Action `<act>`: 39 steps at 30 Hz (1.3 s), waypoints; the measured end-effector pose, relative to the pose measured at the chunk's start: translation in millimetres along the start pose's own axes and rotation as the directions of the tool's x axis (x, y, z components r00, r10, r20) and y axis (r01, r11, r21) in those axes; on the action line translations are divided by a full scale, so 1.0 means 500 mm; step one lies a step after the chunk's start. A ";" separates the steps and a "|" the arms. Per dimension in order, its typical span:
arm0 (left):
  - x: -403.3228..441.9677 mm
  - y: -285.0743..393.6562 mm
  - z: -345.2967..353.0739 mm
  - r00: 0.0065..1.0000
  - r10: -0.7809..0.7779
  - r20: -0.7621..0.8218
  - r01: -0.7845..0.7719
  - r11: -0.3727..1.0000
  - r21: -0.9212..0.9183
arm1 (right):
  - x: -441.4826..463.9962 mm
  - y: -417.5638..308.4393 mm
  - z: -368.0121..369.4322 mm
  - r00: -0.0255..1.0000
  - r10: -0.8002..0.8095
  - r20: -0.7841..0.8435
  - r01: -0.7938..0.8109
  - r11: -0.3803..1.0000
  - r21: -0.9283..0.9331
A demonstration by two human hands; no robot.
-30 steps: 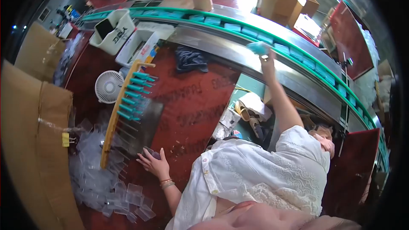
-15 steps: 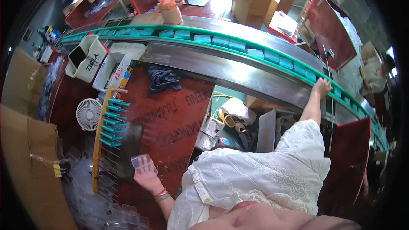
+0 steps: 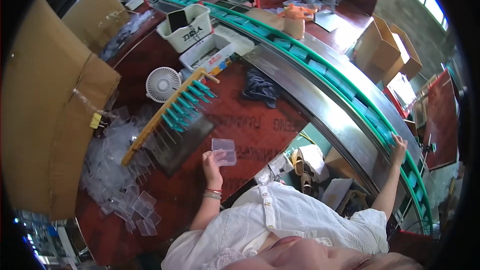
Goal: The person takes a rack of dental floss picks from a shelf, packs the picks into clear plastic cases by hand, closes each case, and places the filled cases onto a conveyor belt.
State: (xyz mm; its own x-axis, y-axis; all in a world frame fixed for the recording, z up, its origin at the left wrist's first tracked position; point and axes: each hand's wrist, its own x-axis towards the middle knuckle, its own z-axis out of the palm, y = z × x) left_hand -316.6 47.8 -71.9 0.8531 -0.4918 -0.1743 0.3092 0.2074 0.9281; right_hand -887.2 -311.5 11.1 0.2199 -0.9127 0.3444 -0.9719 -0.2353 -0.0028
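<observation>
My left hand (image 3: 213, 169) is closed on the edge of a clear plastic box (image 3: 224, 152), which is hinged open with its two halves spread flat above the red table (image 3: 240, 120). Nothing shows inside the box. At the far right, my right hand (image 3: 398, 149) reaches to the green-edged conveyor (image 3: 345, 72), its fingers stretched over the near rail. Beside those fingers, teal-looking packs (image 3: 371, 116) lie in a row along the belt. Whether the fingertips touch a pack is too small to tell.
A yellow rack (image 3: 165, 115) with teal pieces on its pins stands left of my left hand, over a heap of clear plastic boxes (image 3: 112, 162). Behind it are a white fan (image 3: 163, 84), white bins (image 3: 185, 32) and a dark cloth (image 3: 260, 87). Cardboard (image 3: 55, 105) stands at left.
The view has swung left, so the scene sits further right. My left hand has raised the clear box, which now shows spread open. My right hand stays at the conveyor rail, its fingers less curled.
</observation>
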 end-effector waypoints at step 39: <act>0.243 0.166 -0.089 0.891 0.453 -0.040 -0.452 0.892 0.023 | -0.172 -0.915 -0.039 0.828 -0.560 0.005 0.433 0.647 0.628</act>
State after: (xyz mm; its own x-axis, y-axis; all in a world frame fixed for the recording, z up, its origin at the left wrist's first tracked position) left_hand -168.6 42.9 -30.7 0.9166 -0.3104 0.2519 -0.1198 0.3878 0.9139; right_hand -463.0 -118.8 0.9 0.7273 -0.6258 0.2817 -0.4807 -0.7575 -0.4418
